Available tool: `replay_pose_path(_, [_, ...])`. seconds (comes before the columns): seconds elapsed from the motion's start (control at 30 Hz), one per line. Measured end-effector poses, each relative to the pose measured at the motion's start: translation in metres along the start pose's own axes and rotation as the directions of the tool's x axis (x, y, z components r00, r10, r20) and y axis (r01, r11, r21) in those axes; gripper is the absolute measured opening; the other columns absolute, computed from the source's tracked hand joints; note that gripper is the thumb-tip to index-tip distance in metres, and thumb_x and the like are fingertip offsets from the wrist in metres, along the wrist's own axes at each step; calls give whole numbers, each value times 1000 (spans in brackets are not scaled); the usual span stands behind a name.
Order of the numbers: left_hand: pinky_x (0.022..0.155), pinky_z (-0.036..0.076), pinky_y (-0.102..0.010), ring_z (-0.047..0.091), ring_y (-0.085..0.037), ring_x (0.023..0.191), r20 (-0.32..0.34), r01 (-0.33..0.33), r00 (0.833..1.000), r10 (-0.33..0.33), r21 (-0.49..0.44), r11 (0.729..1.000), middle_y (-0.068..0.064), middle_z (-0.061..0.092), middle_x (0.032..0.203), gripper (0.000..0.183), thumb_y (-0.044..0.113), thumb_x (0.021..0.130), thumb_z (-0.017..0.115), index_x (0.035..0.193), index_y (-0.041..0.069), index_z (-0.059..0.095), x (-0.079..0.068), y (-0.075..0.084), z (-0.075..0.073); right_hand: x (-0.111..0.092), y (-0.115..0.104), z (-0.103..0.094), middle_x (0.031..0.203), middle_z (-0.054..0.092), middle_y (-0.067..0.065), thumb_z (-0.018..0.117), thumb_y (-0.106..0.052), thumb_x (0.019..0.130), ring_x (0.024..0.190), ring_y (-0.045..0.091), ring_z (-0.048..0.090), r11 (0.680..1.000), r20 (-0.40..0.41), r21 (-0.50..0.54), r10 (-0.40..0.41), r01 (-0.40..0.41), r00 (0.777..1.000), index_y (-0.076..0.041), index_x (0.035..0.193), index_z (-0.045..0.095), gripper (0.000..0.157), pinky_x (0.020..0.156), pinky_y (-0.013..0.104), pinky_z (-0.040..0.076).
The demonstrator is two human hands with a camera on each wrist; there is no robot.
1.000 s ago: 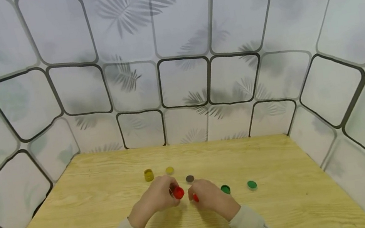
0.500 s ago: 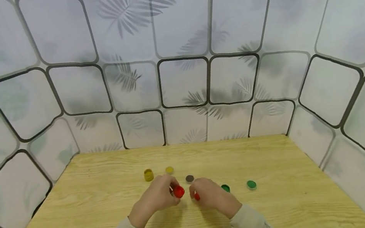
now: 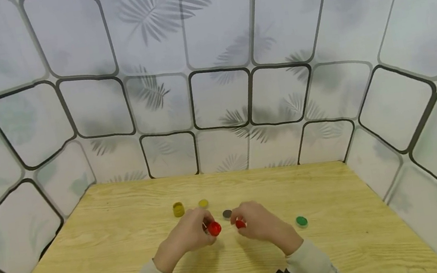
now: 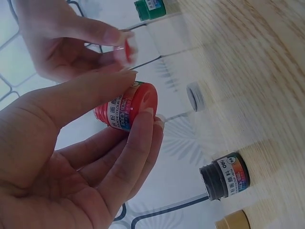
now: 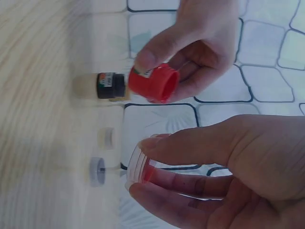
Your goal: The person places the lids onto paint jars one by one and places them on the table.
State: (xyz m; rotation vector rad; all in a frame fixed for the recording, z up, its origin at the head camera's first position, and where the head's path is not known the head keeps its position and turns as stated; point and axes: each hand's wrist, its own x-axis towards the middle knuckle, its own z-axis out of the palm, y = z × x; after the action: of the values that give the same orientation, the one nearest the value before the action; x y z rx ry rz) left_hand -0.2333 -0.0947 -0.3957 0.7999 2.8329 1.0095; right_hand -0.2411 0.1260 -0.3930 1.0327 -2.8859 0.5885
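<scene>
My left hand (image 3: 190, 231) grips an uncapped red paint jar (image 5: 150, 83) between thumb and fingers. The jar is tilted on its side, its mouth facing away from the left palm in the right wrist view. Its printed label (image 4: 121, 112) shows in the left wrist view. Just to the right, my right hand (image 3: 257, 222) pinches a clear screw lid (image 5: 138, 164) with red paint inside it. Jar and lid are apart, both above the table. Beyond the hands, a black paint jar (image 4: 226, 175) stands without its lid.
On the wooden table (image 3: 124, 243), a yellow jar (image 3: 178, 209) and yellow lid (image 3: 203, 203) lie behind the left hand. A grey lid (image 3: 227, 214) sits between the hands, a green lid (image 3: 302, 222) to the right. The green jar (image 4: 149, 8) is hidden in the head view. Patterned cloth walls (image 3: 212, 95) enclose the table.
My right hand has moved a little away and to the right with the lid, covering the green jar in the head view. The left hand has barely moved with the red jar.
</scene>
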Motion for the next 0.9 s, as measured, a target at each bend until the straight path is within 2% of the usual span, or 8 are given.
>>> replay_pose_path(0.17, [64, 54, -26, 61, -12, 73, 0, -19, 1000, 19, -11, 1000, -7, 74, 88, 23, 1, 75, 88, 93, 1, 74, 0, 0, 0, -4, -6, -14, 91, 72, 7, 78, 2, 86, 88, 26, 70, 995, -34, 84, -45, 47, 998, -5, 97, 75, 13, 72, 25, 58])
replay_pose_path(0.37, [62, 51, -23, 58, -9, 69, -11, -31, 999, 31, -4, 999, -3, 73, 84, 21, 3, 76, 88, 91, 2, 74, 2, 2, -1, -7, -13, -21, 105, 73, 9, 78, 2, 88, 93, 25, 71, 979, -56, 183, -79, 88, 995, -6, 104, 75, 18, 72, 16, 57])
replay_pose_path(0.63, [59, 48, -22, 55, -8, 65, -19, -63, 998, 63, -18, 998, 0, 70, 78, 15, 5, 78, 87, 88, 4, 75, 2, 5, -2, -6, -16, -17, 104, 72, 12, 77, 3, 88, 94, 25, 74, 968, -112, 198, -134, 155, 985, 0, 108, 73, 20, 76, 20, 61])
replay_pose_path(0.9, [58, 50, -21, 58, -6, 63, -5, -75, 997, 75, -24, 997, 2, 72, 74, 14, 7, 75, 88, 83, 7, 77, 1, 10, -4, -3, -19, -14, 105, 72, 7, 78, -2, 90, 98, 19, 70, 956, -100, 213, -187, 204, 977, -4, 107, 74, 18, 80, 17, 59])
